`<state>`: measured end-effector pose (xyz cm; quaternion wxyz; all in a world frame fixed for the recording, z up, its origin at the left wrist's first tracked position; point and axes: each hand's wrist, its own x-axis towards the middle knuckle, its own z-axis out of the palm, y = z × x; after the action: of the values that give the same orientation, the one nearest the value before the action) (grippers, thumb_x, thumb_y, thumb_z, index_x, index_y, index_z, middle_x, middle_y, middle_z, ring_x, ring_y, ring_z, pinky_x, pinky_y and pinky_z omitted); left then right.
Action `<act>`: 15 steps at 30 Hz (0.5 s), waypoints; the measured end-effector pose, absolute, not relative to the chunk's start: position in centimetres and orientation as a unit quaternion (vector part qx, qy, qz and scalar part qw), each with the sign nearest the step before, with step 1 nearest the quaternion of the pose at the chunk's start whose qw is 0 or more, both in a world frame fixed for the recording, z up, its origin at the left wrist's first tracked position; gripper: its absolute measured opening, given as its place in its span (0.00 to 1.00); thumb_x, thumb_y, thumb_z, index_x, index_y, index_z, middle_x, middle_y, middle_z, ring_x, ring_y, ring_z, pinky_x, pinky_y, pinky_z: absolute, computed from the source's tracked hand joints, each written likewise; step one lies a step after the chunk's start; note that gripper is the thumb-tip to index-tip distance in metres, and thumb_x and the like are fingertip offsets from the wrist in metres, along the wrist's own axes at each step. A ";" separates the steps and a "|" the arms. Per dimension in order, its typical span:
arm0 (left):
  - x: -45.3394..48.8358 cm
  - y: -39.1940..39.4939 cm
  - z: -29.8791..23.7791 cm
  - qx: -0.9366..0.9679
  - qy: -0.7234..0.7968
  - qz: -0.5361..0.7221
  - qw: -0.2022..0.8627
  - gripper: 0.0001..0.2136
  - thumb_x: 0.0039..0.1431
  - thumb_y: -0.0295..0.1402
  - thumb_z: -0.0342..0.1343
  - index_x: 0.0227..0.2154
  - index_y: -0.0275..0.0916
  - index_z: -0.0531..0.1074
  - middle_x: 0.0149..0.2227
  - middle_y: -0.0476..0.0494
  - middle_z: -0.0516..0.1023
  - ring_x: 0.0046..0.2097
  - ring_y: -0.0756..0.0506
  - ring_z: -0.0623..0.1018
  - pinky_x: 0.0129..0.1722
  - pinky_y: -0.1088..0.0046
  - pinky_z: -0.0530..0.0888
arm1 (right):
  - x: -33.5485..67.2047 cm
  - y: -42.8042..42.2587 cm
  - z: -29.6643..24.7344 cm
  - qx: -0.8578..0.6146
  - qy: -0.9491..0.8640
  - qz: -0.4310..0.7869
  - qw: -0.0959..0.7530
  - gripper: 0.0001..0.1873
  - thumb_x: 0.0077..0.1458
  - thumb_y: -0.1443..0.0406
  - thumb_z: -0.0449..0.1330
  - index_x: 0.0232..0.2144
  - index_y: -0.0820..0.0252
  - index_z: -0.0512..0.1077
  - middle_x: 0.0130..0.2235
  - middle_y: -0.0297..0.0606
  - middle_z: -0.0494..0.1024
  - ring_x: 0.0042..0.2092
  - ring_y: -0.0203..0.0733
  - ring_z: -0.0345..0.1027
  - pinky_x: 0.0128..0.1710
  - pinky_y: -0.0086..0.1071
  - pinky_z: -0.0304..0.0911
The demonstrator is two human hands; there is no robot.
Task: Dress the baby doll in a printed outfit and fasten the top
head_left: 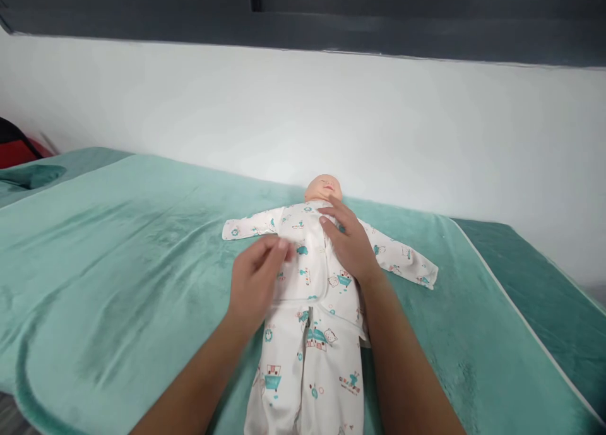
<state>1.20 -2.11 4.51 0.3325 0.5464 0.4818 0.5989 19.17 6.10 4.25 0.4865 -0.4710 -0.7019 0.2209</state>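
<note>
A baby doll (324, 188) lies on its back on a teal blanket (123, 258), dressed in a white printed sleepsuit (312, 334) with both sleeves spread out. My left hand (258, 280) hovers over the doll's chest on the left side, slightly blurred, its fingers loosely curled and touching the suit's front flap. My right hand (348, 242) lies flat on the upper chest just below the doll's neck, fingers stretched and pressing the cloth.
The blanket covers a padded table that meets a white wall (379, 119) under a dark window frame (303, 18). A darker teal surface (534, 277) shows at the right edge. A red and black object (16, 148) sits at far left.
</note>
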 end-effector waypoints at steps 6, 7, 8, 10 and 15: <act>3.7 8.6 7.1 0.631 0.571 0.465 0.245 0.10 0.62 0.34 0.52 0.33 0.38 0.78 0.36 0.44 0.82 0.38 0.46 0.77 0.40 0.71 0.69 | 18.9 6.3 4.2 -0.582 -0.569 0.138 0.565 0.13 0.55 0.59 0.59 0.42 0.58 0.71 0.49 0.44 0.73 0.46 0.45 0.68 0.46 0.40 0.66; 4.3 9.6 7.1 0.646 0.590 0.429 0.225 0.11 0.62 0.34 0.52 0.33 0.38 0.79 0.37 0.42 0.82 0.39 0.44 0.78 0.41 0.70 0.69 | 18.9 6.3 4.2 -0.595 -0.568 0.147 0.549 0.14 0.54 0.58 0.60 0.41 0.58 0.71 0.47 0.43 0.73 0.43 0.44 0.68 0.44 0.39 0.66; 4.8 10.2 7.0 0.659 0.606 0.395 0.208 0.12 0.62 0.35 0.52 0.34 0.38 0.79 0.38 0.41 0.82 0.40 0.43 0.78 0.41 0.69 0.69 | 18.9 6.4 4.2 -0.606 -0.569 0.159 0.533 0.14 0.54 0.56 0.61 0.40 0.58 0.71 0.45 0.43 0.73 0.41 0.43 0.68 0.43 0.39 0.66; 5.5 10.7 6.7 0.670 0.627 0.350 0.186 0.12 0.62 0.38 0.53 0.36 0.39 0.80 0.41 0.40 0.82 0.41 0.42 0.78 0.41 0.67 0.69 | 18.9 6.4 4.3 -0.623 -0.572 0.175 0.504 0.16 0.53 0.54 0.61 0.38 0.58 0.70 0.43 0.41 0.74 0.39 0.42 0.67 0.43 0.38 0.65; 5.8 10.5 5.9 0.677 0.613 0.357 0.199 0.08 0.61 0.37 0.54 0.38 0.43 0.78 0.43 0.47 0.82 0.43 0.44 0.78 0.39 0.70 0.69 | 19.0 6.9 5.0 -0.672 -0.582 0.187 0.418 0.17 0.53 0.49 0.59 0.33 0.56 0.68 0.36 0.39 0.76 0.37 0.44 0.68 0.39 0.36 0.61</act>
<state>5.81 10.53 5.94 0.1987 0.6767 0.6125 0.3571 19.01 6.87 4.96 0.4184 -0.6720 -0.5816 0.1874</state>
